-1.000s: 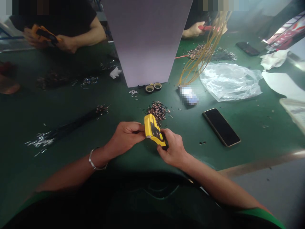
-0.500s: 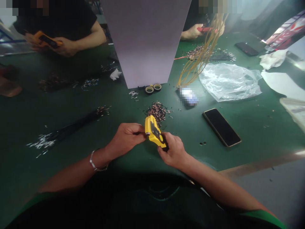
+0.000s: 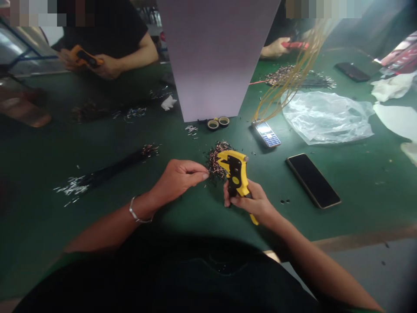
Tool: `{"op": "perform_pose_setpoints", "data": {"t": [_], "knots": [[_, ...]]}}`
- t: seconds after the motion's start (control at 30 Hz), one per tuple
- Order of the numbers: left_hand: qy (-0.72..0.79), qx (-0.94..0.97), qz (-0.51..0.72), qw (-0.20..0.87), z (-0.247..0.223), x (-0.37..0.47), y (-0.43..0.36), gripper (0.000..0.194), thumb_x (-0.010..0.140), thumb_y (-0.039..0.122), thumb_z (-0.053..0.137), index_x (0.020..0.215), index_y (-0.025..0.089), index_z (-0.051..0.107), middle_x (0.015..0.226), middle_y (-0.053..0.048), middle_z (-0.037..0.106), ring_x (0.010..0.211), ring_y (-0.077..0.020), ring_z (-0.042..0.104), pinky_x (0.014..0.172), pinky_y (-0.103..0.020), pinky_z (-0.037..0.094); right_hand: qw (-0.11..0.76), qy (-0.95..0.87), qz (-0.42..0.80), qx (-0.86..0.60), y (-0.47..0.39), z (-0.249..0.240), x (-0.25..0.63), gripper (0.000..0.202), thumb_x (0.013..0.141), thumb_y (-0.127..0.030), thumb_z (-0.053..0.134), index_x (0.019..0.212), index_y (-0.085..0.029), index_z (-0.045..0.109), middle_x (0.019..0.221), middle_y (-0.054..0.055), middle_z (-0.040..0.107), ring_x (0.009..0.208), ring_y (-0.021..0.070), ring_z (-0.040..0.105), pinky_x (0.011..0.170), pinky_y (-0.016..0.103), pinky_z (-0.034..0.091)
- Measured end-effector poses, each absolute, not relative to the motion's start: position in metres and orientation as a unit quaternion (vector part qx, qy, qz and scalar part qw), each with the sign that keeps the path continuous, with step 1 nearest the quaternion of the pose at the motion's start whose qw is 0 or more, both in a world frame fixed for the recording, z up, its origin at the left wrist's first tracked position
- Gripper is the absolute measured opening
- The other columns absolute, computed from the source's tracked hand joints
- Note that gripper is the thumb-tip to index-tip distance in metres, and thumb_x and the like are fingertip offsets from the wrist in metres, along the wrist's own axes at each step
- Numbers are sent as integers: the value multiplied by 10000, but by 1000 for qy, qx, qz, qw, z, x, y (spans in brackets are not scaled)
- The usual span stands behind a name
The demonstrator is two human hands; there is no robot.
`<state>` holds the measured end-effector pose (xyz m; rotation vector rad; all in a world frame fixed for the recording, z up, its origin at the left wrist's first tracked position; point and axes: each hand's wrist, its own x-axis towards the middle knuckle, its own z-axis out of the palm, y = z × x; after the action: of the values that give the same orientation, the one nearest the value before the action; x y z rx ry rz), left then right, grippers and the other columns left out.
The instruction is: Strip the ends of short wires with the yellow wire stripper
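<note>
My right hand [image 3: 249, 198] is wrapped round a yellow and black wire stripper [image 3: 237, 171]. The tool's jaws point left, over a pile of short dark wires [image 3: 216, 161] with copper-coloured ends. At the left edge of that pile is my left hand [image 3: 185, 174], thumb and forefinger pinched together. Whatever lies between those fingertips is too small to make out. A bundle of long black wires [image 3: 114, 169] lies on the table to the left, with silvery tips at its near end and copper ends at the far one.
Behind the pile stand a pale upright panel [image 3: 211, 65] and two tape rolls [image 3: 213, 125]. To the right are a keypad phone [image 3: 267, 134], a dark smartphone [image 3: 313, 180] and a clear plastic bag [image 3: 325, 117]. Across the table, one co-worker's hands hold an orange tool [image 3: 85, 57], another's a red-handled tool [image 3: 295, 45].
My right hand has turned the wire stripper and drawn it right, away from my left hand. My left fingertips have shifted slightly right, to the pile's edge. The whole view has shifted.
</note>
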<state>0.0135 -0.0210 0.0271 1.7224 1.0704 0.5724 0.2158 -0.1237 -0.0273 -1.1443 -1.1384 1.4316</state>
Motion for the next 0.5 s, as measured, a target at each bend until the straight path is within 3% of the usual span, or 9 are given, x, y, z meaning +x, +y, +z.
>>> {"op": "perform_pose_setpoints", "data": {"t": [0.17,0.5], "knots": [[420,707,236,518,31,8,-14,107,721,250,709,727,155,759,573,-7,647,499,-79,518,475,-183,402,430,-424,693,-395,-134,-26,231,329,717,-299,725,986,-144,615,832,62,662,721,204,619,718,388,521],[381,697,211,569,30,8,-14,94,702,235,717,687,150,752,558,-11,630,497,-80,491,475,-198,385,391,-447,731,-336,-140,-22,231,352,738,-329,761,1011,-143,640,841,67,668,738,202,622,693,353,493]]}}
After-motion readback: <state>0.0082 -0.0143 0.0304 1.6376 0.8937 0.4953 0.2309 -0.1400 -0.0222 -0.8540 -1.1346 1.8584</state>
